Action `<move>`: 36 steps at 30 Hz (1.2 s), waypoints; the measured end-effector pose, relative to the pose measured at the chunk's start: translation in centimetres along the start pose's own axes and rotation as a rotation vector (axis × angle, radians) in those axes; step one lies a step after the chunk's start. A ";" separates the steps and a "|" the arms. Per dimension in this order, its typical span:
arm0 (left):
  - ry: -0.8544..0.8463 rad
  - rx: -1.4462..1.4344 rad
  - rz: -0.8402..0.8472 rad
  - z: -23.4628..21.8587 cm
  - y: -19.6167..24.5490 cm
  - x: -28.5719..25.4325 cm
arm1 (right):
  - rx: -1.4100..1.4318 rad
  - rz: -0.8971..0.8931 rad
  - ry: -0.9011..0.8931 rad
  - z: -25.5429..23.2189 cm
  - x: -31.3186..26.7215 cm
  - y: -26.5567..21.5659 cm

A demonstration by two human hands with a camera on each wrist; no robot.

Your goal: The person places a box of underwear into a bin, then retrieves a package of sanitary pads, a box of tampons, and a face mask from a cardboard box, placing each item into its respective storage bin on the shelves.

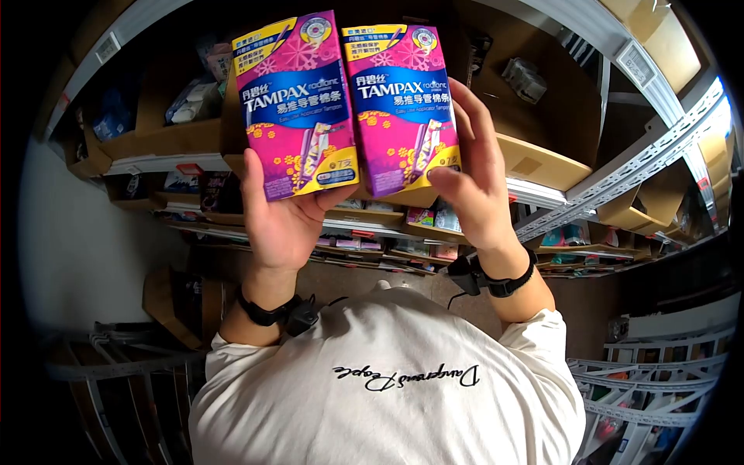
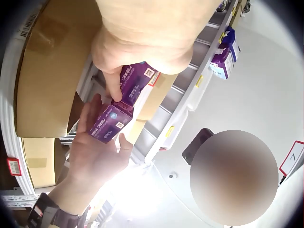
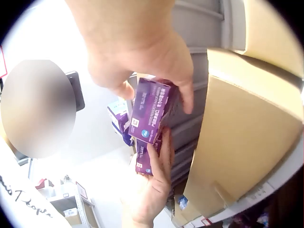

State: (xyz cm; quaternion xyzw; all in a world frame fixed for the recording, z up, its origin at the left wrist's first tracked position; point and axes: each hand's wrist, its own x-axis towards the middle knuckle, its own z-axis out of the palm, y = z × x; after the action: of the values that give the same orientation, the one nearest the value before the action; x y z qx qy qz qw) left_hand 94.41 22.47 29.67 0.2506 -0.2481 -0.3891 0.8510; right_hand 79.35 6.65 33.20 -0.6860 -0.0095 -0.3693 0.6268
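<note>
Two pink and purple tampon boxes are held up side by side in the head view, printed fronts toward the camera and bottom corners close together. My left hand [image 1: 280,229] holds the left tampon box [image 1: 291,128] from below, its thumb along the left side. At the other box's right edge, my right hand [image 1: 484,174] grips the right tampon box [image 1: 399,116], with the thumb near its lower corner and the fingers behind. The left wrist view shows purple end panels on the left box [image 2: 135,85] and right box [image 2: 111,124].
Shelves with open cardboard bins [image 1: 539,159] of packaged goods curve around behind the boxes. A metal shelf rail [image 1: 604,190] runs along the right. Another cardboard box [image 1: 182,306] sits low at the left. Large cartons [image 3: 249,128] stand close by in the right wrist view.
</note>
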 end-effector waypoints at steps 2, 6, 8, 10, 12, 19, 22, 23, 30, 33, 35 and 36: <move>0.002 0.079 0.033 0.6 -0.2 -0.1 | -0.264 0.077 0.003 0.6 -0.2 -0.5; -0.055 0.222 0.075 0.4 -0.4 -0.2 | -0.410 0.024 0.051 1.1 0.3 0.3; 0.004 0.200 0.103 0.8 -0.6 -0.2 | -0.429 0.000 0.062 1.2 0.4 0.7; 0.042 0.200 0.141 0.4 -0.9 0.1 | -0.445 -0.024 0.077 1.2 0.5 0.8; 0.075 0.203 0.173 0.2 -0.7 0.7 | -0.131 0.067 0.154 0.6 0.9 0.2; -0.094 1.069 0.377 1.9 -0.4 6.3 | -0.083 -0.327 0.339 -5.5 0.2 -3.2; -0.146 1.415 0.192 3.9 -2.3 8.1 | -0.145 -0.357 0.265 -7.6 -0.5 -4.9; -0.185 1.453 0.157 4.1 -3.1 8.7 | -0.186 -0.377 0.255 -8.1 -0.5 -5.3; -0.496 2.090 0.056 2.5 -3.0 10.2 | -0.367 -0.339 0.210 -11.4 -0.6 -7.4; -0.664 2.246 -0.152 4.5 -0.3 12.0 | -0.437 -0.363 0.164 -11.6 0.2 -8.0; -0.758 2.273 -0.275 5.2 1.2 14.7 | -0.478 -0.364 0.135 -11.0 0.8 -8.4; -0.784 2.254 -0.324 5.4 1.8 15.9 | -0.475 -0.365 0.131 -10.8 1.2 -8.5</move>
State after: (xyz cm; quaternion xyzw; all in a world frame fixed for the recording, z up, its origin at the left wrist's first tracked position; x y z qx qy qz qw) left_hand 101.18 9.73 38.43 0.7463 -0.6561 -0.1058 -0.0380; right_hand 70.82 -1.44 40.39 -0.7751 -0.0054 -0.5112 0.3712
